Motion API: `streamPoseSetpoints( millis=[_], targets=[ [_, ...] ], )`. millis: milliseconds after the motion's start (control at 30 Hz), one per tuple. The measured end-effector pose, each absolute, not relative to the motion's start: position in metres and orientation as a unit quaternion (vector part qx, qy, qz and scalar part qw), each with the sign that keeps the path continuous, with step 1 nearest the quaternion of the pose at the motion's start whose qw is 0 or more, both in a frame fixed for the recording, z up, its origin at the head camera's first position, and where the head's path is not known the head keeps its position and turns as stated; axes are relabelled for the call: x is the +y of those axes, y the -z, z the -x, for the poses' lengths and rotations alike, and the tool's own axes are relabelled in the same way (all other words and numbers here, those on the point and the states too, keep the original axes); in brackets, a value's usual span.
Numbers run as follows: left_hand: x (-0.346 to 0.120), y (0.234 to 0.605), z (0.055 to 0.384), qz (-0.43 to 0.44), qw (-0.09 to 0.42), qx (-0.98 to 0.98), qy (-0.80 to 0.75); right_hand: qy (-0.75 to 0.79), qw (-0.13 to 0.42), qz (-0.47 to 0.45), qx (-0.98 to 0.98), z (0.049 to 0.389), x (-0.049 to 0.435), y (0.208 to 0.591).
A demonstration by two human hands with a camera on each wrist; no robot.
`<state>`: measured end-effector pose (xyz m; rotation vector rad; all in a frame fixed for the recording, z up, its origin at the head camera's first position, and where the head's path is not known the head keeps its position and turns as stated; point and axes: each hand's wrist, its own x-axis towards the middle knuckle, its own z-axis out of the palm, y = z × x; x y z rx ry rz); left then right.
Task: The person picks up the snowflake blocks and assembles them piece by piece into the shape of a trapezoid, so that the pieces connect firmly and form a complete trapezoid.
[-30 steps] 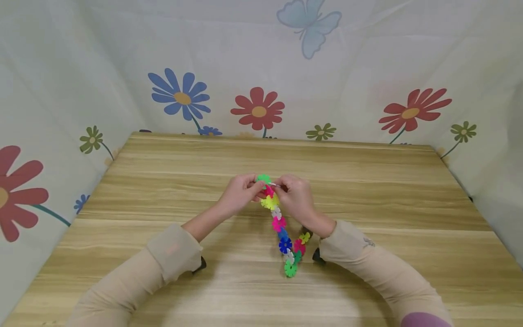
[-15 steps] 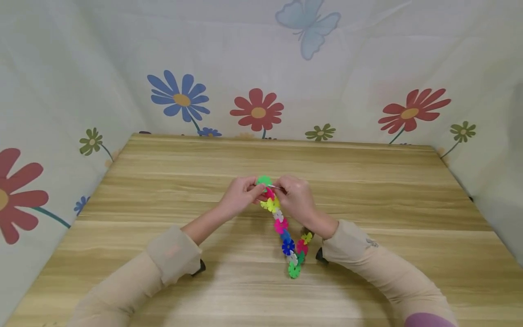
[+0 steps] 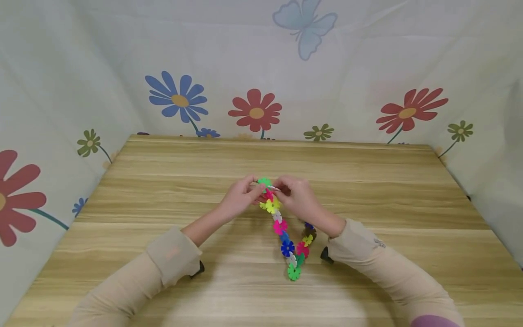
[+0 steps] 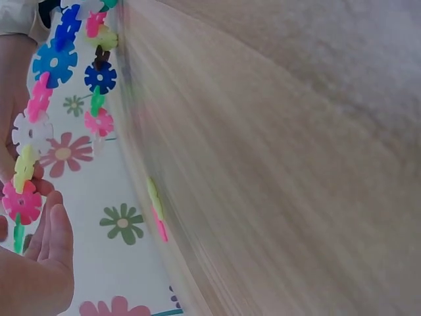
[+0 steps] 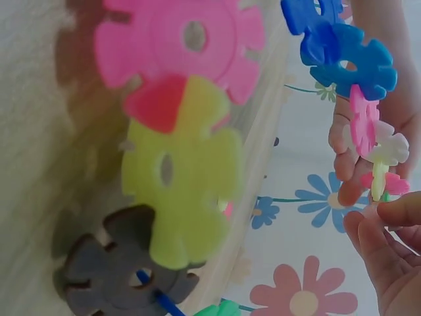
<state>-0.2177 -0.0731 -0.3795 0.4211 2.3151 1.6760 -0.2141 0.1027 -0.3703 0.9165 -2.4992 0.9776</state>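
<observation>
A chain of coloured notched snowflake discs (image 3: 288,248) hangs from the hands and doubles back in a V on the table. My left hand (image 3: 239,198) pinches its upper end by the green disc (image 3: 264,182) and the pink disc under it. Opposite, my right hand (image 3: 300,197) pinches a thin white disc (image 3: 273,187), seen edge-on against the green one. Whether the two are joined cannot be made out. In the left wrist view the chain's pink disc (image 4: 22,203) is at the left fingertips. Close to the right wrist camera are a yellow disc (image 5: 181,174) and a brown disc (image 5: 125,263).
The wooden table (image 3: 171,168) is bounded by a fabric backdrop (image 3: 351,68) printed with flowers. In the left wrist view, a yellow and pink piece (image 4: 156,209) lies on the table, seen edge-on.
My right hand has shifted slightly to the right, and more of the white disc shows. The chain's lower part has swung a little right, with more of its second arm visible.
</observation>
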Motion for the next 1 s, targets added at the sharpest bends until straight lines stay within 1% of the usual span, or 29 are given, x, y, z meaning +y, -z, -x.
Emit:
streamPoseSetpoints(
  millis=[200,333,433,500,567,667,800,1000],
  targets=[
    [-0.07,0.38,0.216,-0.161,0.121,0.798,-0.567,-0.334,0.15,-0.318,-0.875,0.215,0.102,0.371],
    [-0.074,0.382,0.217,-0.171,0.121,0.81,-0.547,-0.34,0.131,-0.324,-0.873,0.216,0.101,0.371],
    [-0.081,0.384,0.22,-0.163,0.131,0.815,-0.54,-0.351,0.098,-0.322,-0.874,0.218,0.102,0.37],
    [-0.088,0.385,0.223,-0.157,0.14,0.818,-0.535,-0.36,0.066,-0.311,-0.877,0.22,0.105,0.369],
    [-0.096,0.384,0.224,-0.156,0.145,0.818,-0.535,-0.376,0.024,-0.287,-0.88,0.224,0.107,0.369],
    [-0.107,0.381,0.227,-0.165,0.147,0.819,-0.529,-0.392,-0.02,-0.249,-0.885,0.23,0.111,0.37],
    [-0.12,0.375,0.23,-0.17,0.144,0.826,-0.518,-0.395,-0.05,-0.224,-0.889,0.24,0.114,0.372],
    [-0.136,0.368,0.234,-0.172,0.159,0.834,-0.499,-0.377,-0.085,-0.209,-0.898,0.254,0.111,0.377]
  ],
)
